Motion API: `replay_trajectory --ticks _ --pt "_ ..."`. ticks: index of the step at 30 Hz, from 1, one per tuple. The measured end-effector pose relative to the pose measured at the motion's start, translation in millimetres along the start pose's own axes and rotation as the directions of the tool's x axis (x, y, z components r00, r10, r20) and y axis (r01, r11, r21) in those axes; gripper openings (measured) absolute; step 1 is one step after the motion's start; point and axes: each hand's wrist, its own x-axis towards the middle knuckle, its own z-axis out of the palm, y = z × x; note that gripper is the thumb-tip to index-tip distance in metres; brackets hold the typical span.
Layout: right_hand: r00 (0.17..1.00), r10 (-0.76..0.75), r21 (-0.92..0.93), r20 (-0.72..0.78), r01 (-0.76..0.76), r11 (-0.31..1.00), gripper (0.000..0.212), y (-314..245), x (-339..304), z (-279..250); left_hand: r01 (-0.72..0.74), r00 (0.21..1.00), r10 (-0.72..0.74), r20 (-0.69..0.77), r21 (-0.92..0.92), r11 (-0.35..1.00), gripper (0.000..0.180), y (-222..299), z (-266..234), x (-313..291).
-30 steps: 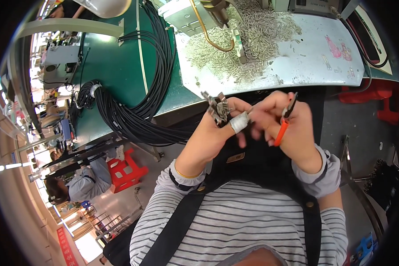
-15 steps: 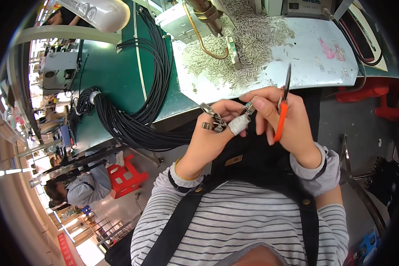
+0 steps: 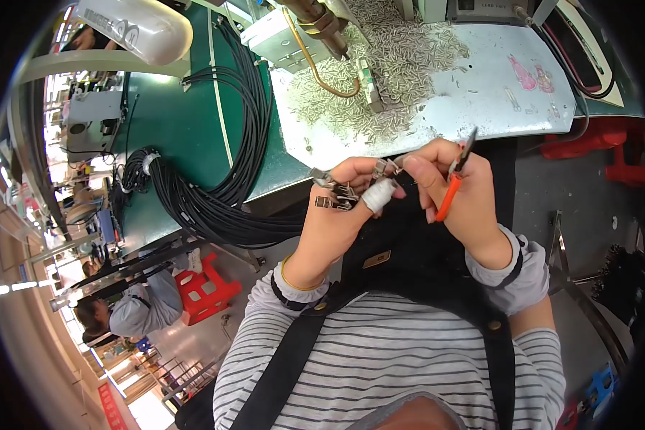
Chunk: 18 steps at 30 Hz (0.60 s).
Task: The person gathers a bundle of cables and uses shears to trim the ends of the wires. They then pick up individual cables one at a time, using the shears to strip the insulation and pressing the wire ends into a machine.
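The left hand [image 3: 330, 226] is curled around a cluster of metal clips [image 3: 340, 198], which lies in the crook between thumb and forefinger, some jutting out past the back of the hand. Its thumb, wrapped in white tape [image 3: 378, 195], and forefinger pinch another metal piece [image 3: 384, 169] at their tips. The right hand [image 3: 473, 208] grasps an orange-handled tool [image 3: 448, 197] against its palm, the dark pointed end slanting up and away from the person. Its thumb and forefinger reach in beside the metal piece; whether they grip it I cannot tell.

Both hands are raised in front of the black apron [image 3: 423, 265], fingertips turned inward and nearly meeting, forearms coming up from either side with the sleeves gathered near the wrists.

Just beyond the hands is a white board [image 3: 502, 100] bearing a heap of small metal pins [image 3: 401, 79] beneath a machine [image 3: 322, 25]. To its left, black cables [image 3: 175, 193] lie coiled on the green table [image 3: 175, 118], draping over its near edge.
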Motion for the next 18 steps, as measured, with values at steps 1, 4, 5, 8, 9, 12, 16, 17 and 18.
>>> replay_trajectory --ticks 1,4,5,8,9,12,16,17,18 --pt "1.0 0.021 -0.029 0.012 -0.02 0.999 0.018 -1 0 0 -0.012 1.0 0.012 -0.016 0.022 1.0 0.017 0 1 0" --pt "0.996 -0.077 -0.102 -0.045 0.072 0.992 0.018 6 -2 8 -0.073 0.994 0.069 -0.085 -0.048 0.996 0.016 -2 4 1" --pt "0.975 -0.197 -0.154 -0.107 0.18 0.972 0.02 12 -3 14 -0.105 0.988 0.095 -0.12 -0.082 0.991 0.015 -3 5 2" --pt "0.998 -0.015 -0.04 -0.058 0.012 0.999 0.025 1 -2 7 -0.34 0.929 0.357 -0.098 0.156 0.927 0.016 -10 3 5" --pt "0.958 0.272 0.092 0.087 -0.279 0.956 0.028 -7 0 0 -0.446 0.877 0.476 -0.061 0.266 0.855 0.017 -12 1 6" --pt "0.789 0.521 0.245 0.325 -0.602 0.76 0.032 -9 5 -5 -0.543 0.815 0.576 0.066 0.435 0.718 0.013 -13 -1 9" --pt "0.747 0.497 0.322 0.441 -0.649 0.689 0.033 -8 8 -4 -0.159 0.984 0.168 -0.051 0.148 0.976 0.011 0 -4 4" --pt "0.774 0.471 0.279 0.422 -0.606 0.745 0.031 -7 8 -3 0.092 0.993 -0.096 -0.068 -0.069 0.993 0.01 3 -6 2" --pt "0.8 0.443 0.233 0.405 -0.558 0.796 0.028 -6 8 -2 0.092 0.993 -0.097 -0.071 -0.069 0.993 0.01 4 -10 3"
